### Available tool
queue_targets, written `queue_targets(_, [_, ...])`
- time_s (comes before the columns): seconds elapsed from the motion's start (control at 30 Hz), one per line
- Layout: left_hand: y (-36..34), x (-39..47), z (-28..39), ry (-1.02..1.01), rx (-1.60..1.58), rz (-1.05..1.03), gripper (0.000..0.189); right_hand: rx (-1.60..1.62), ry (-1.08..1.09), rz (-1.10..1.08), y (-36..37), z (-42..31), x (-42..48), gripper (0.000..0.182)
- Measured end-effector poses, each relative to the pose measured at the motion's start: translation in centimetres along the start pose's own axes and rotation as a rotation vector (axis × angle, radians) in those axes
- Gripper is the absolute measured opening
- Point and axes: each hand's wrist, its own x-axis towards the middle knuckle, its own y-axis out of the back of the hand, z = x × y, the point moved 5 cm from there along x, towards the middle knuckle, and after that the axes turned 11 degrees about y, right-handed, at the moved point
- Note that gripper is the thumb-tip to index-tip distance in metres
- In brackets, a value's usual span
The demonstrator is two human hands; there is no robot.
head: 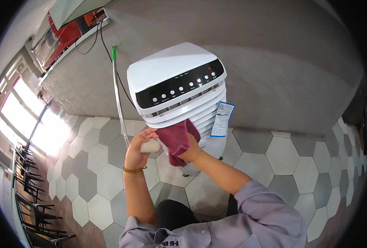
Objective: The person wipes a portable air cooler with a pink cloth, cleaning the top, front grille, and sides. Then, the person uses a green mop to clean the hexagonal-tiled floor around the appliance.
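Note:
A white portable air cooler (175, 63) stands upright before me, with a black control panel (171, 87) of round buttons and one lit red light. My right hand (194, 151) is wrapped partly in a maroon cloth (174, 135) and presses it to the front slats (203, 110). Much of that hand is hidden under the fabric. In my left hand (136, 151) is a short cream-coloured cylinder (150, 146), whose kind I cannot tell. The left fingertips lie at the cloth's upper left edge, close to the cooler's side.
A blue-edged printed tag (222, 119) hangs at the cooler's right front. Left of the cooler, a green-tipped metal pole (117, 90) leans on the grey wall (279, 83), near a black cable (126, 90). Black chairs (39, 214) line the far left of the hexagonal-tiled floor (96, 161).

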Motion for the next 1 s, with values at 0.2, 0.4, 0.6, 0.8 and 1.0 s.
queue_targets(0.2, [0.6, 0.0, -0.4, -0.022, -0.003, 0.026, 0.048, -0.370, 0.100, 0.289, 9.1, 2.4, -1.9, 0.047])
queue_targets(0.4, [-0.7, 1.0, -1.2, -0.054, -0.001, 0.087, 0.042, -0.386, 0.154, 0.170, 4.6, 2.6, -1.8, 0.053])
queue_targets(0.6, [0.1, 0.8, -1.5, -0.068, -0.031, 0.118, 0.039, -0.637, 0.145, 0.230, 11.6, 4.8, -2.2, 0.052])
queue_targets(0.8, [-0.1, 1.0, -1.6, -0.076, -0.025, 0.135, 0.037, -0.699, 0.063, 0.451, 13.7, 5.1, -2.1, 0.046])
queue_targets(1.0, [-0.2, 1.0, -1.6, -0.075, 0.000, 0.129, 0.036, -0.583, 0.031, 0.557, 13.8, 6.9, -1.7, 0.044])
